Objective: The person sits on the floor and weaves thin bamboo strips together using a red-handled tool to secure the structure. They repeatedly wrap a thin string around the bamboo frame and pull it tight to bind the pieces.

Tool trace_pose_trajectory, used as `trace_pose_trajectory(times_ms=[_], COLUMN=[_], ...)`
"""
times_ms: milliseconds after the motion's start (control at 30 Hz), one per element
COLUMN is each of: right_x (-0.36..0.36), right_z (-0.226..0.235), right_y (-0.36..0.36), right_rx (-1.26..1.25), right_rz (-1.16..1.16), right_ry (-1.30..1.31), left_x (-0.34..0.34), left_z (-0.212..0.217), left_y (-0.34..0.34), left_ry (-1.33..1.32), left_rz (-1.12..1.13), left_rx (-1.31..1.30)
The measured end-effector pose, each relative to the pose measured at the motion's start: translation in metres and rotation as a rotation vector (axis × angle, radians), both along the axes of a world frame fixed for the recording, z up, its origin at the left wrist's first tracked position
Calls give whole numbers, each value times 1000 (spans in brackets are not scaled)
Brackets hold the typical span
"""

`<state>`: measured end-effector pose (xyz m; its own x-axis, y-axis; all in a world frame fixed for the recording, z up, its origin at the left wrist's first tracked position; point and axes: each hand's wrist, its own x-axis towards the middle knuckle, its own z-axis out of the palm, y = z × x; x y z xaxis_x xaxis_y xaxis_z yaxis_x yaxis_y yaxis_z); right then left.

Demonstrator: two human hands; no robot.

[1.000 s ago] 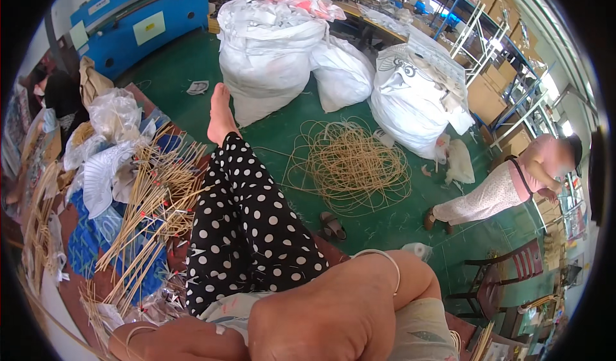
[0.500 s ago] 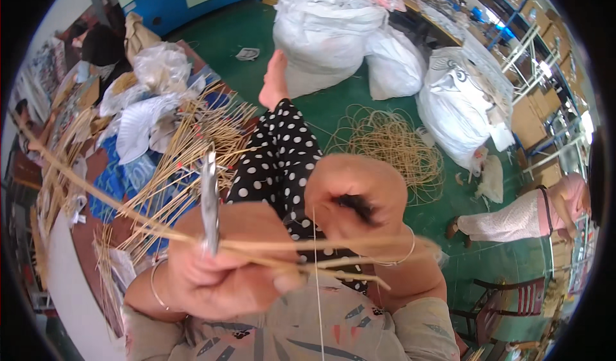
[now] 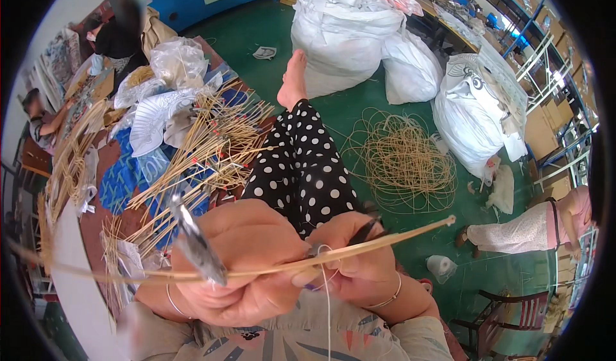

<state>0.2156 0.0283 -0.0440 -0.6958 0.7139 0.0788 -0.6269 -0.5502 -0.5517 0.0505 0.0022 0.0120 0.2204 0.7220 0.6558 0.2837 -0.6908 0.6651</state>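
Observation:
Thin bamboo strips [image 3: 410, 232] lie together across my front, their tips rising to the right. My left hand [image 3: 237, 265] is closed around them, thumb and fingertips pressed near the middle. A shiny silver metal tool [image 3: 196, 242] juts up from that same hand; its kind is unclear. Touching the left fingertips, my right hand [image 3: 359, 271] pinches a white thread [image 3: 328, 316] that loops round the strips and hangs down my front. A narrow black object [image 3: 366, 231] shows at the right hand, partly hidden by fingers and strips.
A pile of bamboo sticks [image 3: 205, 143] with dark red tips lies at left. Coiled cane [image 3: 407, 162] rests on the green floor near white sacks [image 3: 340, 34]. At right are a thread spool [image 3: 441, 266], a wooden chair [image 3: 507, 313] and a standing person [image 3: 520, 226]. Others sit at far left.
My right hand has come down to meet the left at the strips. The taut thread now loops round them. The strips' right end has swung up, and the metal tool leans more.

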Motion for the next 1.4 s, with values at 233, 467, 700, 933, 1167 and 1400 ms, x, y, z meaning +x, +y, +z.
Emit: trace_pose_trajectory(times_ms=[233,467,700,933,1167,1400], right_x=[-1,9,21,57,30,16], right_z=[14,35,59,40,29,15], right_y=[-12,-14,-12,16,31,38], right_rx=[-210,565,1377,1126,627,671], right_rz=[131,-276,-459,-581,25,107], right_ry=[99,-256,-820,-365,-490,-387], left_x=[2,3,0,-6,2,4], left_z=[-9,-14,-14,-18,-19,-23], left_y=[1,-2,-6,-6,-10,-8], left_ry=[175,191,84,-138,-338,-376], left_rz=[203,120,25,-204,-192,-182], left_rx=[178,200,57,-175,-459,-630])
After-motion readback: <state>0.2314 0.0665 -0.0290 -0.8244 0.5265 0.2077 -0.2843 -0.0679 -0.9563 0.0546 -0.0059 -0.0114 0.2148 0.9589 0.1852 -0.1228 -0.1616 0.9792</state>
